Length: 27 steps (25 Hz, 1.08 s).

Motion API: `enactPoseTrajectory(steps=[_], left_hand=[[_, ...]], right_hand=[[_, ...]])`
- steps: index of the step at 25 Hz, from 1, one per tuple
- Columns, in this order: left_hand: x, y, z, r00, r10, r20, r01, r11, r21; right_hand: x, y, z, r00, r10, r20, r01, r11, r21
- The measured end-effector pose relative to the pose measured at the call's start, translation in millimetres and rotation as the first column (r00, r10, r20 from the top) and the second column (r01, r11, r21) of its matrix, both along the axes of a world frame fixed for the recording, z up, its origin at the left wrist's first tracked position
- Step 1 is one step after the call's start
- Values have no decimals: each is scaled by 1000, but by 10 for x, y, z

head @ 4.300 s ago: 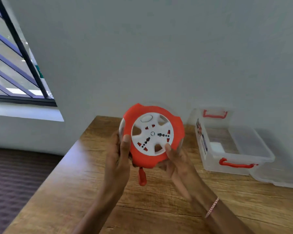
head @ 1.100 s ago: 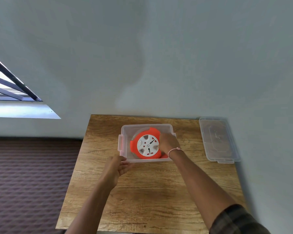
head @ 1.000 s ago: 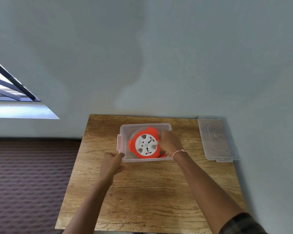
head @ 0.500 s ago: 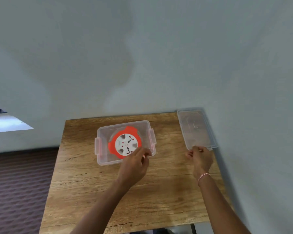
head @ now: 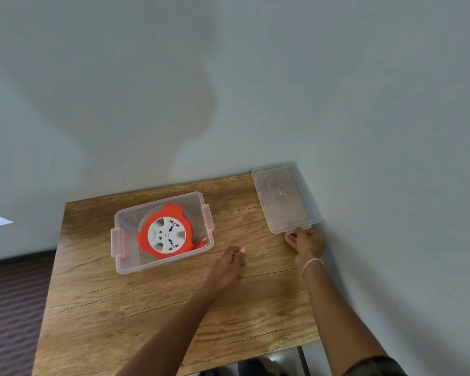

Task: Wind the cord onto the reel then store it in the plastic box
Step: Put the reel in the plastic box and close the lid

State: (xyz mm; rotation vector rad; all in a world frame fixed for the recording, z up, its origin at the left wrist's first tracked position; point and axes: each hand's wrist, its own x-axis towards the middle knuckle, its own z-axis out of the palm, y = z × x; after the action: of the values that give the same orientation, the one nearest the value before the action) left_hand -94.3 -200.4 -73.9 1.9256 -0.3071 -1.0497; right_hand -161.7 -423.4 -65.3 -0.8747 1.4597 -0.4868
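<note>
The red and white cord reel lies flat inside the clear plastic box on the left half of the wooden table, its red plug tucked at the box's right end. The box's clear lid lies apart at the table's far right, against the wall. My right hand touches the lid's near edge with its fingertips; whether it pinches the edge is unclear. My left hand hovers over the table just right of the box, fingers relaxed, holding nothing.
The wooden table stands against a grey wall on its far and right sides. Dark patterned floor lies beyond the table's left edge. The box has red side latches.
The reel went from both hands into the box. My right hand left the reel and reached the lid's near edge. My left hand drew off the box to its right.
</note>
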Motion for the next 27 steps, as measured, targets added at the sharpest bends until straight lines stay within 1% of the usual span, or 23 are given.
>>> enactPoseTrajectory(steps=[2,3,5,7,9,12,14,16,17,19,20,21,22,23,24,25,26,27], left_hand=[[45,-91,83,1000,6,13,-6,1000,-19],[68,-145,152,1000,3,21,-3,999,-37],[126,-265,347,998,9,61,-4,997,-80],[236,-341,555,992,27,125,-13,994,-112],[398,-360,784,989,76,127,-55,985,-165],[711,-293,1075,971,241,6,-225,914,-337],[887,-190,1220,956,291,23,-262,891,-371],[1038,-19,1288,947,320,24,-286,874,-393],[1112,95,1299,943,334,-12,-309,859,-408],[1173,372,1348,914,393,-99,-396,811,-432],[1185,549,1364,888,445,-114,-449,789,-420],[1196,729,1359,861,500,-96,-495,777,-389],[1202,921,1343,835,546,-69,-532,768,-356],[1206,1115,1323,818,572,-55,-554,761,-338],[1210,1299,1302,815,578,-47,-559,761,-330],[1209,1490,1280,818,575,-38,-554,766,-325],[1196,1662,1261,824,566,-30,-544,775,-321],[1177,1817,1235,829,559,-24,-536,782,-319]], right_hand=[[-54,42,27,996,-11,88,10,1000,8],[-101,82,38,994,14,108,-10,999,-36],[-211,168,58,990,111,92,-90,974,-208],[-304,239,83,976,218,15,-193,892,-408],[-341,287,127,962,270,-43,-249,799,-547],[-317,318,184,944,323,-69,-288,705,-647],[-290,322,197,923,356,-146,-351,628,-695],[-240,347,213,885,417,-207,-413,498,-762],[-197,363,225,859,459,-225,-432,414,-801],[-90,441,292,806,511,-300,-453,206,-867],[-22,505,327,782,525,-336,-448,99,-888],[45,573,358,759,543,-359,-436,15,-900],[118,638,384,741,562,-368,-418,-42,-907],[201,717,412,732,569,-374,-410,-71,-909],[281,796,437,731,580,-360,-409,-49,-911],[372,885,484,724,615,-313,-425,40,-904],[452,970,544,708,672,-215,-451,196,-871],[527,1041,612,676,731,-99,-496,352,-794]])
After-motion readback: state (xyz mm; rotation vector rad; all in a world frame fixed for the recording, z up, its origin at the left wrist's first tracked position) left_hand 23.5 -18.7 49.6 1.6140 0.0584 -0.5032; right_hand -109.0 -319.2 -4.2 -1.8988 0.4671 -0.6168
